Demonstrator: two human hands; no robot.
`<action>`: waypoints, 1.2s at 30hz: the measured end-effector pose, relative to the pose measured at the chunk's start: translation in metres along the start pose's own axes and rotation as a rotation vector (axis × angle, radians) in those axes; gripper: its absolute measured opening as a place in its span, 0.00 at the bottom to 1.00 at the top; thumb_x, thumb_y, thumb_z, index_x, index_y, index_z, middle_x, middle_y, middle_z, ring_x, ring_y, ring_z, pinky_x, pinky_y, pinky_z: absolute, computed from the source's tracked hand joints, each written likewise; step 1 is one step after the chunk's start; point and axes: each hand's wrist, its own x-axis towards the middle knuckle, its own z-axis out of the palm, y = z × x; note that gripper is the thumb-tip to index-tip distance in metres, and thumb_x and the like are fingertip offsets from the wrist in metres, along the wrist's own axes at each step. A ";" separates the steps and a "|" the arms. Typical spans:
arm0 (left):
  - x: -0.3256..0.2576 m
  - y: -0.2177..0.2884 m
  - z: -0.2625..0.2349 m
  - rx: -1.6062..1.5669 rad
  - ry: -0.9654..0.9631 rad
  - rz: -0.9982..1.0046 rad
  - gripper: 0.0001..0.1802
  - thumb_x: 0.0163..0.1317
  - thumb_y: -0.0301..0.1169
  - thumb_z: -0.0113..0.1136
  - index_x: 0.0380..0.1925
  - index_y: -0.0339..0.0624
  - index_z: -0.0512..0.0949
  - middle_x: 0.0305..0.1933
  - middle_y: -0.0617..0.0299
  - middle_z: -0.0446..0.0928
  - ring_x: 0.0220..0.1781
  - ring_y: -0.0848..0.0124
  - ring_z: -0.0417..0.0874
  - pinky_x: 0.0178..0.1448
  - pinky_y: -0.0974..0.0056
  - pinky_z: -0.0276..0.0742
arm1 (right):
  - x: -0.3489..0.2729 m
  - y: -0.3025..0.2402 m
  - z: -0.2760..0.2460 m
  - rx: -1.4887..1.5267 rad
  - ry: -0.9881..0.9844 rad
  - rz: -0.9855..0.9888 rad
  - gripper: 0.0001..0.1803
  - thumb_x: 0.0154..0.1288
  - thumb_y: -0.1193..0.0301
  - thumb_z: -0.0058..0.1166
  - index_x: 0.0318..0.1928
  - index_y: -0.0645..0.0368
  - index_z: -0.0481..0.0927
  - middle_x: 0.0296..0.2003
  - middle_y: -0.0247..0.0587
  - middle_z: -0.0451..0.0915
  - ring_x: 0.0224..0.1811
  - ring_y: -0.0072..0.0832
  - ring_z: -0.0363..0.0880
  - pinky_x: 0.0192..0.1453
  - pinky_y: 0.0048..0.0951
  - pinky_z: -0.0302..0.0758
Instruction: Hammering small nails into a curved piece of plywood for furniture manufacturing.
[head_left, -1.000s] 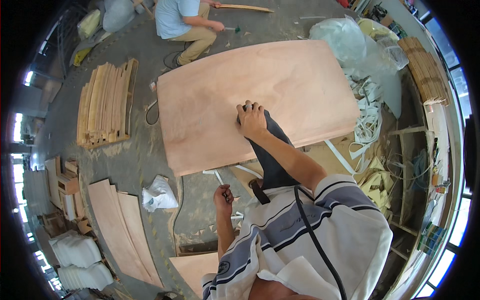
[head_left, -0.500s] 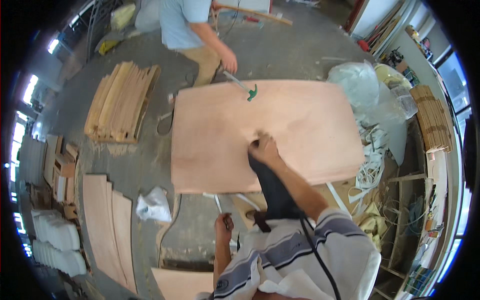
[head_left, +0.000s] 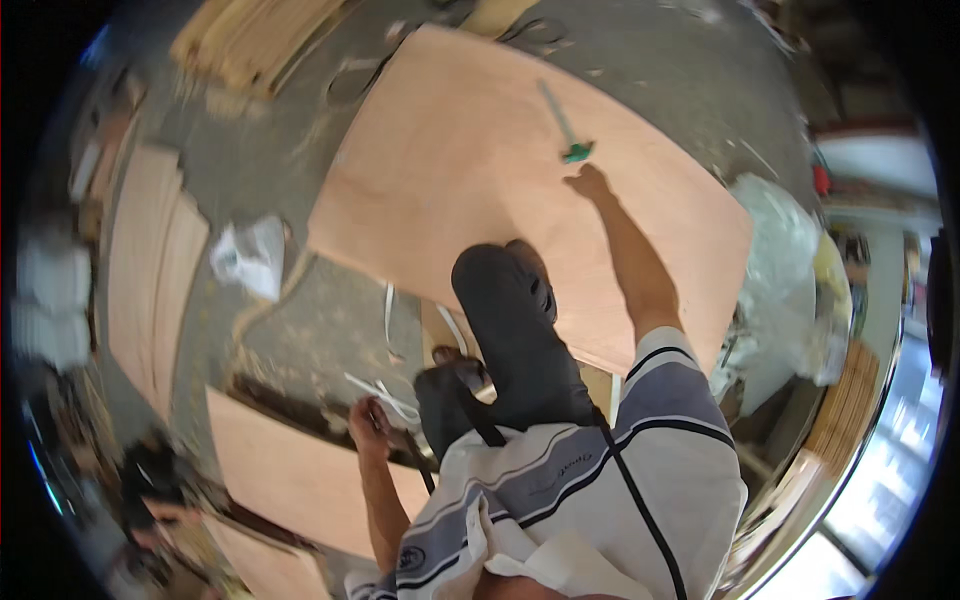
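A hammer (head_left: 574,140) with a green head and pale handle lies on a large tan plywood sheet (head_left: 440,150), handle pointing to the far side. Just on the near side of the hammer's head is my right hand (head_left: 590,183), thumb and fingers slightly apart, with nothing visible in it. My left hand (head_left: 371,428) hangs low beside my leg, left of the sheet. Its fingers are curled around something small and dark that I cannot make out. My bent leg in dark trousers (head_left: 510,330) reaches over the sheet's near edge.
Stacked wooden strips (head_left: 255,40) lie far left. Curved thin panels (head_left: 150,270) and a white bag (head_left: 250,258) are on the floor at left. Another plywood sheet (head_left: 290,470) lies near left. Clear plastic bags (head_left: 785,270) crowd the right side. A co-worker's tan trouser leg (head_left: 495,14) shows at the top.
The hammer, held out by a co-worker's hand before, now lies on the sheet, released. My right hand has moved away from my knee toward its head. The view has turned and shifted.
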 end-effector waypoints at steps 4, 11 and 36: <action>0.080 -0.042 0.021 -0.118 0.041 0.094 0.11 0.57 0.28 0.43 0.39 0.40 0.71 0.25 0.67 0.66 0.24 0.76 0.67 0.25 0.73 0.62 | 0.112 0.052 0.032 -0.089 0.165 -0.014 0.31 0.52 0.56 0.56 0.49 0.69 0.71 0.45 0.63 0.76 0.52 0.52 0.74 0.55 0.47 0.72; 0.129 -0.153 0.086 -0.478 0.223 0.102 0.09 0.63 0.27 0.47 0.43 0.42 0.70 0.27 0.65 0.71 0.23 0.74 0.70 0.25 0.71 0.66 | 0.189 -0.012 0.064 -0.247 0.155 0.092 0.32 0.52 0.63 0.51 0.54 0.71 0.64 0.53 0.62 0.69 0.56 0.53 0.70 0.59 0.45 0.68; 0.158 -0.112 0.159 -0.431 0.191 0.324 0.13 0.59 0.30 0.45 0.40 0.35 0.74 0.19 0.67 0.65 0.18 0.77 0.63 0.22 0.72 0.59 | 0.141 -0.048 0.148 -0.223 0.209 -0.753 0.13 0.54 0.62 0.56 0.31 0.60 0.76 0.28 0.53 0.78 0.32 0.51 0.77 0.36 0.49 0.71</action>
